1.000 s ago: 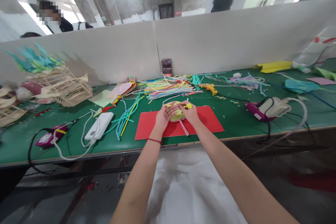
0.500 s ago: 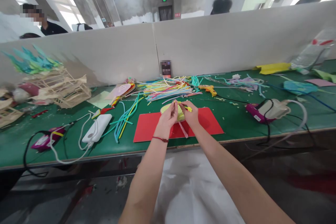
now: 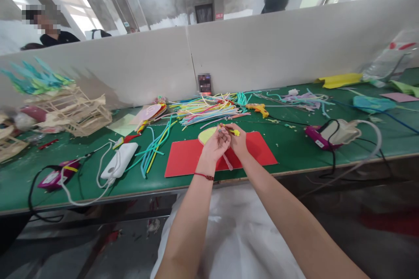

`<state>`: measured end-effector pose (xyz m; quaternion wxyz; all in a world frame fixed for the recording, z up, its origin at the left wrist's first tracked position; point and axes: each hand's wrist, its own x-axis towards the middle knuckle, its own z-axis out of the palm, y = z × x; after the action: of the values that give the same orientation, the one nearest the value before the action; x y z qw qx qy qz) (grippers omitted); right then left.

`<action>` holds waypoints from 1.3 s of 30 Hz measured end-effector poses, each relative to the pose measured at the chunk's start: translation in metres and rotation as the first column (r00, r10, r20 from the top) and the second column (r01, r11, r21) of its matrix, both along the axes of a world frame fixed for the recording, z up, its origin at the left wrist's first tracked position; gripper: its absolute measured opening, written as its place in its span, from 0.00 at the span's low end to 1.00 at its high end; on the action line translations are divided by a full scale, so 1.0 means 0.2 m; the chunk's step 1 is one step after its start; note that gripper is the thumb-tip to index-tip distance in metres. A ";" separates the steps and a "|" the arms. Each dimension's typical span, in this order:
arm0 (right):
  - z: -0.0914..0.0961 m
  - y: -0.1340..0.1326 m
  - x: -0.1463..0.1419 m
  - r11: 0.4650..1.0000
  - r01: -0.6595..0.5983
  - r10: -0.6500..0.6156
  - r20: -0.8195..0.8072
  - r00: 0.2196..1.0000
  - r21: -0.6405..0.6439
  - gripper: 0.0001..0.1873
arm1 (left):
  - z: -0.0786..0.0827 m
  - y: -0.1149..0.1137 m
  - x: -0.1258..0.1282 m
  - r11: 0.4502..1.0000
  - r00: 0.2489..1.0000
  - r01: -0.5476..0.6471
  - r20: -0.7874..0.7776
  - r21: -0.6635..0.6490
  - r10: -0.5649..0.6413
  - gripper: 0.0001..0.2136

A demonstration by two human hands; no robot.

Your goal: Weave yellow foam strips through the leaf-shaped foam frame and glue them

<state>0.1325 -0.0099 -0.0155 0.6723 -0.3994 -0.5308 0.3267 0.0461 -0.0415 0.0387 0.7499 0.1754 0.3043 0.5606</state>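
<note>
My left hand [image 3: 216,144] is turned palm up over the red sheet [image 3: 185,159], fingers curled and meeting the fingertips of my right hand. What it pinches, if anything, is too small to tell. My right hand [image 3: 239,143] is closed on a yellow strip [image 3: 235,132], whose bright end pokes out past the fingers. Under both hands lies a pale yellow, fan-shaped piece [image 3: 206,134], partly covered by them. A pink, handle-like strip [image 3: 228,163] extends from below the hands toward me.
Behind the hands lies a pile of coloured, fuzzy-looking strips [image 3: 203,111], with an orange glue gun [image 3: 258,109] to its right. Blue and yellow strips [image 3: 153,152], a white power bank [image 3: 120,161] and a purple device [image 3: 58,176] lie left. Stick models [image 3: 81,113] stand far left.
My left hand has rolled palm up, its fingers curling against my right hand. The yellow strip stays in the right hand. The view has shifted slightly.
</note>
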 end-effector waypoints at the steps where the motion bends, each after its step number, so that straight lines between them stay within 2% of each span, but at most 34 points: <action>1: 0.00 0.01 0.00 1.000 -0.009 0.009 -0.002 1.000 -0.010 0.10 | -0.01 0.01 -0.01 1.000 1.000 -0.006 -0.002 0.027 0.006 0.11; 7: 0.01 0.03 0.00 0.995 -0.034 0.034 -0.006 0.999 -0.090 0.10 | -0.03 0.04 -0.02 0.992 0.999 0.036 0.022 0.117 -0.039 0.12; 10: 0.01 0.04 0.00 0.985 -0.082 0.077 -0.039 0.996 -0.154 0.11 | -0.06 0.08 -0.03 0.986 0.987 0.056 -0.160 0.157 -0.030 0.09; 12: 0.00 0.06 0.00 0.970 -0.132 0.117 -0.083 0.990 -0.204 0.12 | -0.10 0.10 -0.05 0.977 0.943 0.060 -0.334 0.206 0.012 0.08; 15: -0.03 0.08 0.01 0.950 -0.188 0.165 -0.108 0.980 -0.250 0.13 | -0.17 0.12 -0.07 0.942 0.782 0.107 -0.612 0.319 0.119 0.12; 17: -0.04 0.09 0.01 0.946 -0.197 0.175 -0.102 0.979 -0.259 0.12 | -0.20 0.12 -0.08 0.895 0.676 0.168 -0.709 0.413 0.201 0.12; 19: -0.04 0.09 0.02 0.940 -0.206 0.184 -0.106 0.977 -0.271 0.12 | -0.23 0.11 -0.09 0.867 0.562 0.215 -0.783 0.450 0.267 0.10; 23: -0.04 0.09 0.04 0.919 -0.278 0.230 -0.191 0.954 -0.280 0.10 | -0.25 0.09 -0.08 0.835 0.377 0.248 -0.843 0.491 0.383 0.10; 27: -0.04 0.08 0.04 0.896 -0.333 0.260 -0.261 0.930 -0.294 0.09 | -0.26 0.07 -0.08 0.811 0.270 0.236 -0.838 0.535 0.474 0.11; 32: -0.04 0.08 0.04 0.897 -0.328 0.251 -0.269 0.930 -0.295 0.10 | -0.27 0.08 -0.08 0.812 0.231 0.262 -0.850 0.522 0.473 0.11; 39: -0.03 0.08 0.05 0.892 -0.345 0.258 -0.295 0.920 -0.294 0.10 | -0.28 0.09 -0.09 0.810 0.315 0.283 -0.847 0.514 0.428 0.09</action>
<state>0.1415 0.0060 -0.0222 0.5949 -0.3773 -0.4339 0.5617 0.0280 -0.0242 -0.0170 0.3057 0.6726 0.5035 0.4479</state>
